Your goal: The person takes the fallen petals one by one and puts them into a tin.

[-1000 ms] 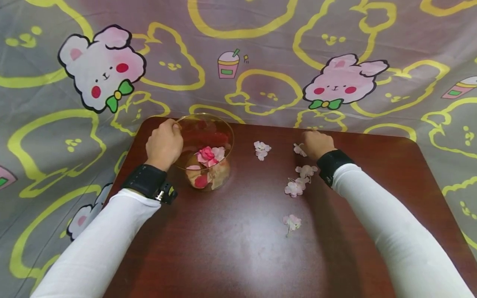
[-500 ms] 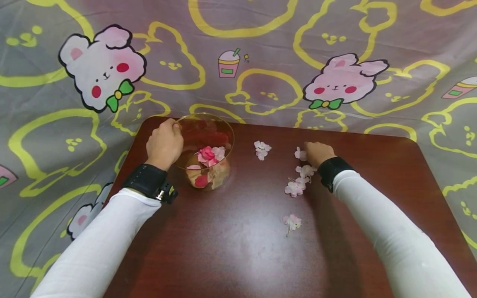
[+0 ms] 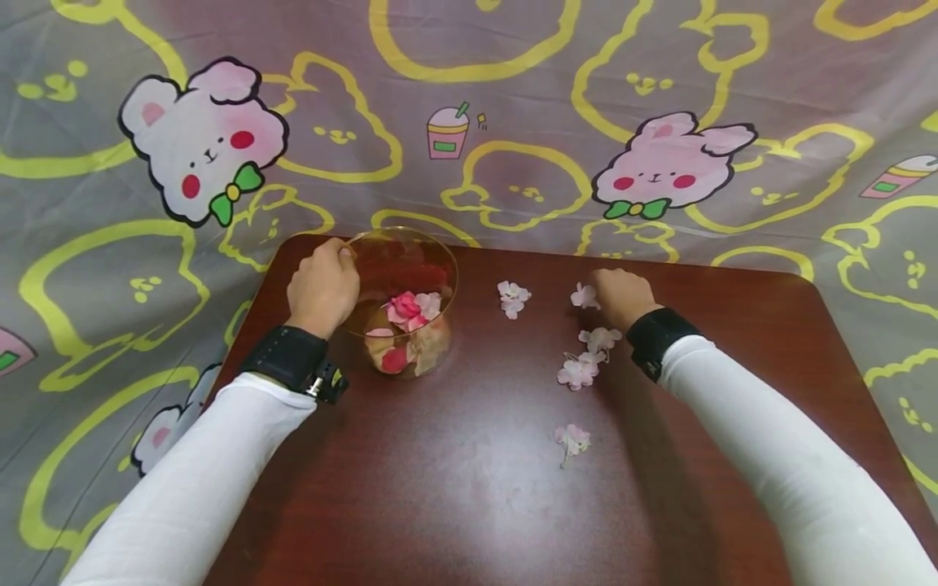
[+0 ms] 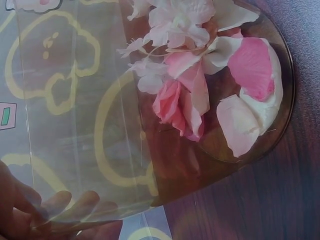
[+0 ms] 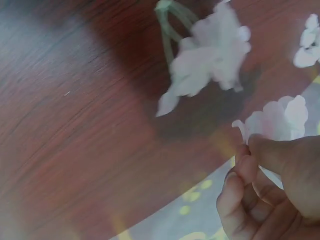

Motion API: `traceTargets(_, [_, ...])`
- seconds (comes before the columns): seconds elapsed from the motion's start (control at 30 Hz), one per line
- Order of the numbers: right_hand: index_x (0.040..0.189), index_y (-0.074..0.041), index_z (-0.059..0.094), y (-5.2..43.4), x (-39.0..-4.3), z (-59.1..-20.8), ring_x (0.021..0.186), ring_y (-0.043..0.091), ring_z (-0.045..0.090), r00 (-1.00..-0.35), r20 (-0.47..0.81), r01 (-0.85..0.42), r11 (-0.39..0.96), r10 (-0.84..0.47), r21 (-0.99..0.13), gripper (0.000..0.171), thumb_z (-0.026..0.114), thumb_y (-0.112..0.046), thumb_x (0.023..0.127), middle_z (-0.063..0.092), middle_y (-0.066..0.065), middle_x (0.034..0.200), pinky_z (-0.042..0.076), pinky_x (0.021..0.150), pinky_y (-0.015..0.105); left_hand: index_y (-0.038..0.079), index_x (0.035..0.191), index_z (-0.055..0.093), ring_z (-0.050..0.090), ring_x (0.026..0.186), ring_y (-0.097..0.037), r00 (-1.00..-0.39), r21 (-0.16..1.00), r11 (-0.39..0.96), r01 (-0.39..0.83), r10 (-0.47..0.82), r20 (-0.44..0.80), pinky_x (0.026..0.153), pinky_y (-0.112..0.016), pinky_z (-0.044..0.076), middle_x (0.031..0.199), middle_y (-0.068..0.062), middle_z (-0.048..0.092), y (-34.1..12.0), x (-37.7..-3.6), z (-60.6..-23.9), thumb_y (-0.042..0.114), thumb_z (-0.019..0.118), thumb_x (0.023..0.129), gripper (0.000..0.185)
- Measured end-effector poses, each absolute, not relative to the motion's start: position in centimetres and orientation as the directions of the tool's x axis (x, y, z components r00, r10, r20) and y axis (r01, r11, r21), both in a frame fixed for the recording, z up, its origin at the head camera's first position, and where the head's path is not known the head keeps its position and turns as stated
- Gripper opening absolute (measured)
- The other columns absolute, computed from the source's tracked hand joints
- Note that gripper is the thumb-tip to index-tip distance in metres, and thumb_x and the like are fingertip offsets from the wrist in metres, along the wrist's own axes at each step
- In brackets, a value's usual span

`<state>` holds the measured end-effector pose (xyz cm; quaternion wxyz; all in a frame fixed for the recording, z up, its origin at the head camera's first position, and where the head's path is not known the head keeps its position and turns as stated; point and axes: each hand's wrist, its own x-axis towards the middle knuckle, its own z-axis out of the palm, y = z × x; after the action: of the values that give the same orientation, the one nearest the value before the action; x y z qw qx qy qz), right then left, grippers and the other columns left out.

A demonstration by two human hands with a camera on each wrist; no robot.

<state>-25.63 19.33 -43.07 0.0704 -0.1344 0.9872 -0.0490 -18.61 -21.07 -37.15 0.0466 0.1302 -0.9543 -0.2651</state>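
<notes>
The left hand [image 3: 323, 286] grips the rim of a clear glass cup [image 3: 405, 299], fingers curled over its left edge; pink and red petals [image 3: 407, 321] lie inside. The right hand [image 3: 620, 295] pinches a pale blossom [image 3: 584, 296] at its fingertips. 1 blossom [image 3: 511, 297] lies left of those fingers, 3 more [image 3: 586, 362] nearer the wrist, on the dark table [image 3: 469, 488].

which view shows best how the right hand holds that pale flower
The right wrist view: the fingers pinch the pale flower at its base, close up. The head view shows only the back of the right hand with petals poking out at its left. The left wrist view misses it.
</notes>
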Motion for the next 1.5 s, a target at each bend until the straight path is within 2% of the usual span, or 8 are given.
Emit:
traceTargets(0.23, [0.106, -0.005, 0.066, 17.5, -25.3, -41.7, 0.081, 0.029, 0.065, -0.953, -0.100, -0.269, 0.950, -0.287, -0.157, 0.012, 0.064, -0.005, 0.095, 0.068, 0.011, 0.086, 0.052, 0.068, 0.047, 0.005, 0.128, 0.059, 0.061, 0.117, -0.052, -0.962, 0.515, 0.827, -0.225, -0.271, 0.015, 0.092, -0.066, 0.046, 0.128, -0.027, 0.066, -21.1, -18.6, -37.1, 0.028, 0.028, 0.110, 0.043])
traceTargets(0.4, [0.100, -0.004, 0.066, 16.1, -24.7, -40.4, 0.076, 0.027, 0.061, -0.953, -0.054, -0.281, 0.936, -0.298, -0.211, 0.007, 0.062, -0.007, 0.096, 0.062, 0.010, 0.080, 0.046, 0.063, 0.041, 0.004, 0.130, 0.058, 0.061, 0.117, -0.052, -0.965, 0.513, 0.830, -0.220, -0.263, 0.013, 0.092, -0.066, 0.047, 0.129, -0.027, 0.065, -21.0, -18.5, -37.0, 0.027, 0.028, 0.110, 0.043])
traceTargets(0.53, [0.105, -0.005, 0.065, 15.0, -24.2, -39.1, 0.079, 0.028, 0.062, -0.948, -0.007, -0.306, 0.915, -0.319, -0.262, 0.009, 0.061, -0.009, 0.098, 0.064, 0.010, 0.084, 0.047, 0.067, 0.040, 0.004, 0.131, 0.057, 0.061, 0.117, -0.052, -0.964, 0.510, 0.831, -0.224, -0.265, 0.009, 0.092, -0.066, 0.047, 0.129, -0.027, 0.065, -21.0, -18.5, -37.0, 0.027, 0.028, 0.110, 0.043])
traceTargets(0.67, [0.103, -0.006, 0.064, 13.6, -23.7, -37.8, 0.080, 0.029, 0.061, -0.935, 0.049, -0.350, 0.889, -0.352, -0.295, 0.008, 0.058, -0.007, 0.099, 0.063, 0.010, 0.084, 0.047, 0.069, 0.040, 0.004, 0.129, 0.058, 0.061, 0.116, -0.052, -0.964, 0.512, 0.830, -0.220, -0.266, 0.016, 0.091, -0.065, 0.047, 0.127, -0.027, 0.065, -21.0, -18.6, -37.0, 0.027, 0.029, 0.110, 0.042])
traceTargets(0.97, [0.094, -0.007, 0.063, 10.2, -21.8, -35.7, 0.073, 0.023, 0.055, -0.884, 0.142, -0.467, 0.828, -0.445, -0.311, 0.012, 0.053, -0.005, 0.099, 0.054, 0.005, 0.075, 0.040, 0.059, 0.036, 0.005, 0.130, 0.058, 0.062, 0.116, -0.051, -0.964, 0.514, 0.829, -0.223, -0.267, 0.011, 0.090, -0.065, 0.048, 0.127, -0.026, 0.066, -21.1, -18.6, -37.1, 0.027, 0.028, 0.110, 0.043])
traceTargets(1.23, [0.097, -0.012, 0.065, 7.8, -20.6, -34.0, 0.080, 0.024, 0.060, -0.867, 0.180, -0.499, 0.814, -0.465, -0.297, 0.006, 0.059, -0.013, 0.100, 0.062, 0.005, 0.083, 0.048, 0.064, 0.042, 0.004, 0.127, 0.059, 0.062, 0.115, -0.052, -0.963, 0.516, 0.829, -0.215, -0.268, 0.029, 0.090, -0.065, 0.048, 0.125, -0.027, 0.067, -21.0, -18.5, -37.1, 0.027, 0.028, 0.110, 0.042])
traceTargets(1.5, [0.101, -0.013, 0.065, 5.4, -19.7, -33.2, 0.086, 0.021, 0.062, -0.833, 0.194, -0.554, 0.775, -0.519, -0.305, 0.008, 0.057, -0.015, 0.102, 0.065, 0.002, 0.089, 0.053, 0.071, 0.043, 0.008, 0.124, 0.060, 0.061, 0.117, -0.052, -0.961, 0.518, 0.825, -0.223, -0.276, 0.025, 0.091, -0.065, 0.046, 0.127, -0.027, 0.066, -21.1, -18.6, -37.3, 0.027, 0.028, 0.109, 0.040])
